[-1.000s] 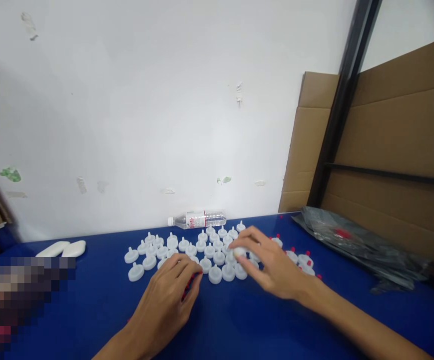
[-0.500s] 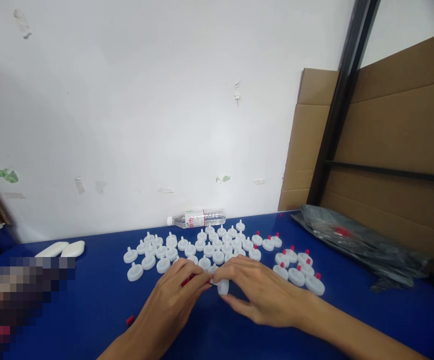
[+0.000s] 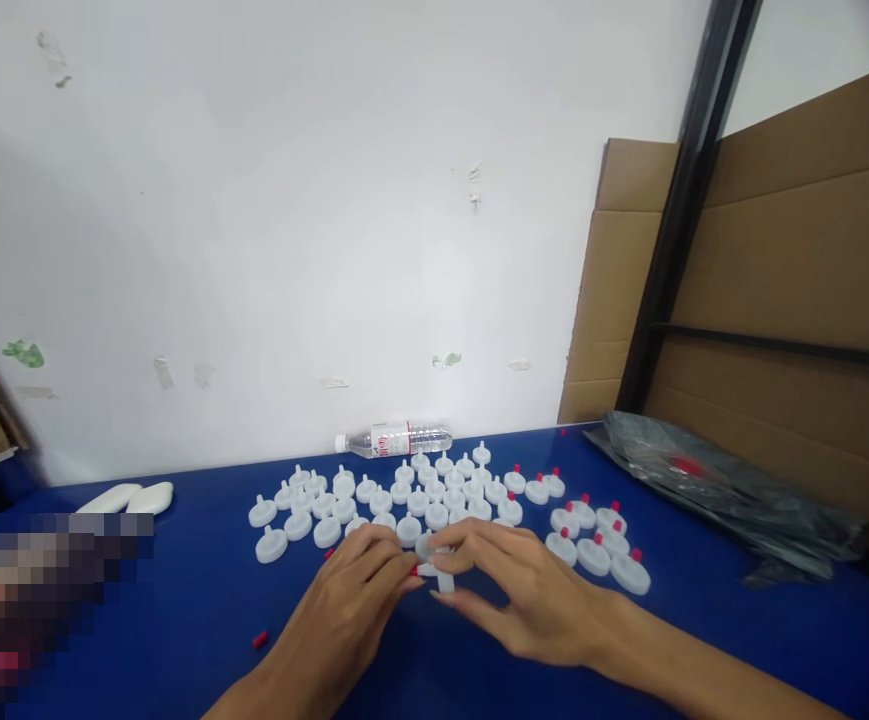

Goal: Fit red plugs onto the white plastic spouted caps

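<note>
Between the thumb and fingers of my right hand (image 3: 505, 585) is a white plastic nozzle cap (image 3: 445, 576), turned on its side with its spout toward the left. My left hand (image 3: 351, 590) pinches a small red tip cap (image 3: 414, 571) at the end of that spout; most of the red piece is hidden by the fingers. Just beyond both hands, several white nozzle caps (image 3: 408, 530) stand spout up on the blue table. To the right, several more nozzle caps (image 3: 594, 554) wear red tips. A loose red tip cap (image 3: 260, 639) lies left of my left wrist.
A clear plastic bottle (image 3: 411, 438) lies on its side against the white wall. A grey plastic bag (image 3: 711, 500) lies at the right, beside cardboard (image 3: 794, 260) and a dark metal post (image 3: 674, 240). Two white rounded objects (image 3: 150, 498) rest at the far left.
My left hand has brought a red tip cap to the spout of the nozzle cap in my right hand. The nozzle caps on the table have stayed put.
</note>
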Motion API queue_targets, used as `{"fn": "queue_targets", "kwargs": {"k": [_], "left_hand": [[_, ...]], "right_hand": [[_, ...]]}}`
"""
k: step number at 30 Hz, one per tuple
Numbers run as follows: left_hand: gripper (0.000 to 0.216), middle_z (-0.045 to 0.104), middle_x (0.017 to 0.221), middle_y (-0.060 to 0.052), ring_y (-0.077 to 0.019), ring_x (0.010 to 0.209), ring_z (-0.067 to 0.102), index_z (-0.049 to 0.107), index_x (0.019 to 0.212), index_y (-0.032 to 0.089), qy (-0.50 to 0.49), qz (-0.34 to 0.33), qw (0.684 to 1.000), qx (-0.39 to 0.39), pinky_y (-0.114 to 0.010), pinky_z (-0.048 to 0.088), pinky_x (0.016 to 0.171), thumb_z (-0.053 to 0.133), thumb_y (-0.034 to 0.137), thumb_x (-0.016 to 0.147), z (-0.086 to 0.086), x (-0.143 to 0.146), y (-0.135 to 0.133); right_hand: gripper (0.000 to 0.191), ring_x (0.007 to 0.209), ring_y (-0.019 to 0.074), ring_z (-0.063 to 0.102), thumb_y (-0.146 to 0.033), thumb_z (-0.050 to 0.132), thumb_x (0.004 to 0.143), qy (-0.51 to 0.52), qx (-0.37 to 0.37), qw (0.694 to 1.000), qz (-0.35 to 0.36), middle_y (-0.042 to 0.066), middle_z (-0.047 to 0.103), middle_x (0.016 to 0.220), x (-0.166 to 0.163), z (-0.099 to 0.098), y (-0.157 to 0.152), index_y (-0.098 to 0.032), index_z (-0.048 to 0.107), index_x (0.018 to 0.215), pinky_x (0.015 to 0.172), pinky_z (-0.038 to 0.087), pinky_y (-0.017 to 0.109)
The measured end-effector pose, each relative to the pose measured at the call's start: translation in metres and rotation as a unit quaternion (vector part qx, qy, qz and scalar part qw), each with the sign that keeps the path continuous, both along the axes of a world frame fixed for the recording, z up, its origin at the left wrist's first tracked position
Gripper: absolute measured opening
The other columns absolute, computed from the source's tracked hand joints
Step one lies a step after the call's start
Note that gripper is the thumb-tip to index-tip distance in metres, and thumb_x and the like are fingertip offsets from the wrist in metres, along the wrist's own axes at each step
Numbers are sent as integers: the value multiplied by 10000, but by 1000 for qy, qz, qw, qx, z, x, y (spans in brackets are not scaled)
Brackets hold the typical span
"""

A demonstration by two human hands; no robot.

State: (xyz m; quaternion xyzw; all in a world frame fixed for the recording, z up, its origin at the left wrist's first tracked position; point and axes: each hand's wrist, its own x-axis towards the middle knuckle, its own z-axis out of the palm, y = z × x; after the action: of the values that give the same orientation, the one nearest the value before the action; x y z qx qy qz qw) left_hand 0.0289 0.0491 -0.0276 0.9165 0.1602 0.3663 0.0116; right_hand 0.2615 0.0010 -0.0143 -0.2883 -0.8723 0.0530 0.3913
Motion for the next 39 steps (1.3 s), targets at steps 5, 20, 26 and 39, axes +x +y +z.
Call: {"fn": "queue_targets", "kwargs": {"k": [5,20,26,39], "left_hand": [[231,626,857,-52,-190,841,551,552,951,198,-23,-28,997,-75,-307,488,707,386,58,1029,5,3,-11],[236,583,749,-15,-164,707,537,499,841,208,-58,-32,996,-65,-297,455,661,402,57,994,5,12,-20],[202,673,890,-67,-218,879,582,621,1112,193,-42,-2,999,-5,-355,499,791,479,105,999,11,8,-20],[205,693,856,-36,-248,930,549,661,986,206,-66,156,984,53,-454,392,861,526,56,949,21,-9,-12]], "right_hand": [[218,1047,193,709,-237,698,932,62,-5,998,-1,101,714,1116,-4,-3,-5,-201,591,1118,899,595,307],[189,1138,190,687,-157,572,997,9,48,998,31,134,708,1203,2,4,-6,-191,587,1182,932,590,291],[302,1185,191,651,-119,545,991,-79,83,993,3,134,657,1293,13,17,-6,-204,557,1279,961,572,307],[146,1071,280,693,-338,585,981,3,117,931,-345,75,747,1126,107,35,59,-242,673,1045,961,509,473]]}}
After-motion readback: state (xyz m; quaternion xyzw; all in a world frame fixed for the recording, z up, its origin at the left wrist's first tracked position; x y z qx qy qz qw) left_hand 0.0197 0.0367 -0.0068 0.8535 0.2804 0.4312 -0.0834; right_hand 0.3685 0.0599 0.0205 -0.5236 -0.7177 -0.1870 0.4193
